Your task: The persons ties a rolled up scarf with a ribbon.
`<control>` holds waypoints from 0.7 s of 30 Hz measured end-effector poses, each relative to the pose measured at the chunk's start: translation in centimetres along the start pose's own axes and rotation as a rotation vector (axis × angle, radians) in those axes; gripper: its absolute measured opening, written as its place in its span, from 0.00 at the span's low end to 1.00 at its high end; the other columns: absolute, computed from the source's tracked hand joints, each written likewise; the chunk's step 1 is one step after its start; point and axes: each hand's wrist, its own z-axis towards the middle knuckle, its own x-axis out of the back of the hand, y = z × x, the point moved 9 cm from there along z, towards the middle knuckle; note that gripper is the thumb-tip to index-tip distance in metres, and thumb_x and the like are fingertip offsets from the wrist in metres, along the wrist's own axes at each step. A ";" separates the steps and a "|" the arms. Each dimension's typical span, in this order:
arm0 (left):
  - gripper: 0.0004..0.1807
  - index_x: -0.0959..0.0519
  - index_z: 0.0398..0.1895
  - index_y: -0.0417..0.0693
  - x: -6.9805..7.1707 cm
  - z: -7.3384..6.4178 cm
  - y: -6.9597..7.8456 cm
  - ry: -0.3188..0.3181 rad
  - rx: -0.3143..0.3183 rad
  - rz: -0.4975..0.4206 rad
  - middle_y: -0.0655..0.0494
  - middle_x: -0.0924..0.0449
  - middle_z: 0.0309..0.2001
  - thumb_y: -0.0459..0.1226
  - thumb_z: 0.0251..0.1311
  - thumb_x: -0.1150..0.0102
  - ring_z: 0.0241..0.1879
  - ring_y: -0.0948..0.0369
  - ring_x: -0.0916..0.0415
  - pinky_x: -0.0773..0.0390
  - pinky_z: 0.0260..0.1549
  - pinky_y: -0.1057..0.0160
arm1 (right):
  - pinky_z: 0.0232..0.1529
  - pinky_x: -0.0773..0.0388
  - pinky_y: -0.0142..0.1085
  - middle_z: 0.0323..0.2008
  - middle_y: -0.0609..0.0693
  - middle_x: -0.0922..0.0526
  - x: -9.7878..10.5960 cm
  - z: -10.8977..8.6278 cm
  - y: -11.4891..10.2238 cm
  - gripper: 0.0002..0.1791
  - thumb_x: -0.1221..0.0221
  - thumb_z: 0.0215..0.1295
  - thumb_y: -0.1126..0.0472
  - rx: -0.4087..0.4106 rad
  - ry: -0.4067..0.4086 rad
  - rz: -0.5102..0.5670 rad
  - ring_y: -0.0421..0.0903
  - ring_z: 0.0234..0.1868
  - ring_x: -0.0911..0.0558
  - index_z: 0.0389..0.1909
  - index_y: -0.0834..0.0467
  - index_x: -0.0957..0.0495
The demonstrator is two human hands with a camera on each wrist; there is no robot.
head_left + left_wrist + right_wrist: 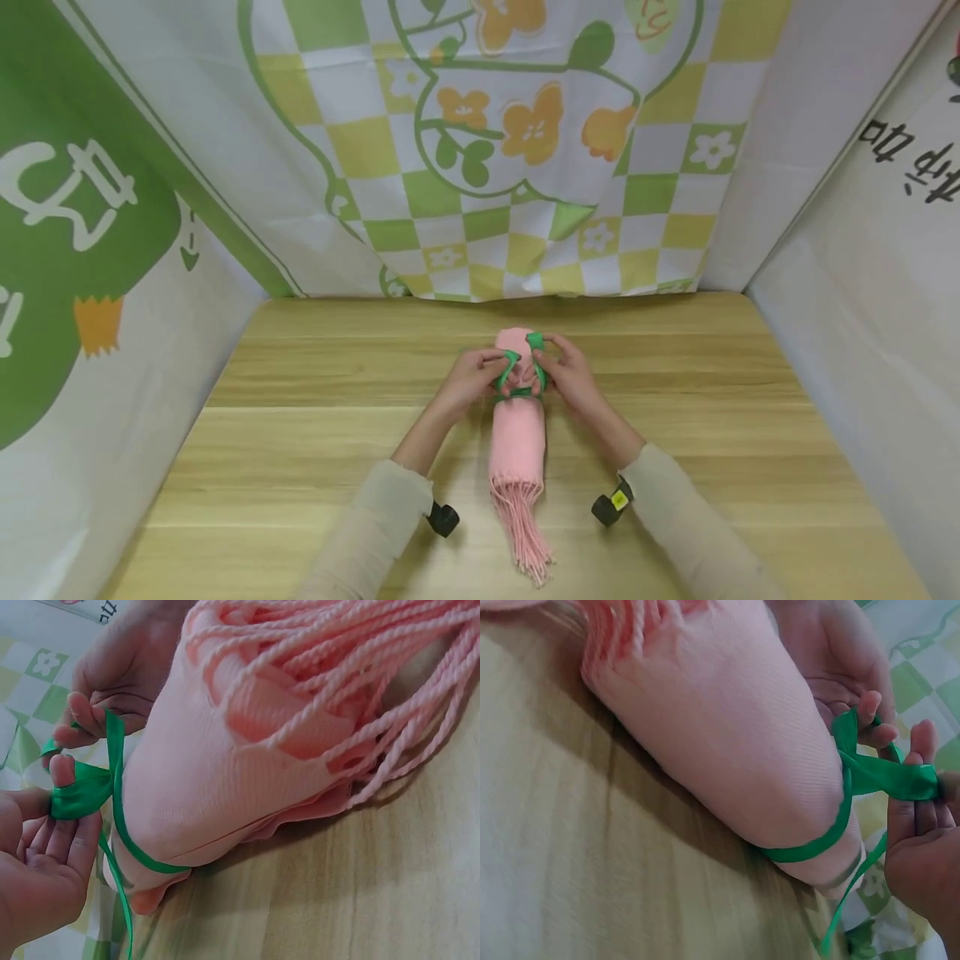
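Observation:
A rolled pink scarf (517, 437) lies lengthwise on the wooden table, its twisted fringe (522, 529) pointing toward the person. Around its middle runs a green ribbon (810, 849), crossed on top of the roll. My left hand (472, 375) pinches one part of the ribbon between thumb and fingers, left of the scarf. On the other side my right hand (566, 371) pinches another part. In the left wrist view a wide fold of ribbon (82, 793) stretches from the crossing to the left hand, and a loose ribbon tail hangs down beside the roll.
The wooden table (337, 367) extends to both sides of the scarf. A checkered, flower-printed cloth (510, 242) hangs behind its back edge, and printed white and green panels stand left and right. Black wrist cameras (444, 520) sit at both sleeves.

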 end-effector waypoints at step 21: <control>0.17 0.19 0.32 0.35 -0.4 0.5 0.2 0.015 -0.052 0.081 0.59 0.28 0.20 0.40 0.74 0.49 0.21 0.66 0.32 0.29 0.24 0.70 | 0.22 0.22 0.32 0.21 0.49 0.18 -1.7 0.6 -0.1 0.23 0.48 0.76 0.63 -0.037 -0.195 -0.275 0.39 0.17 0.21 0.69 0.61 0.36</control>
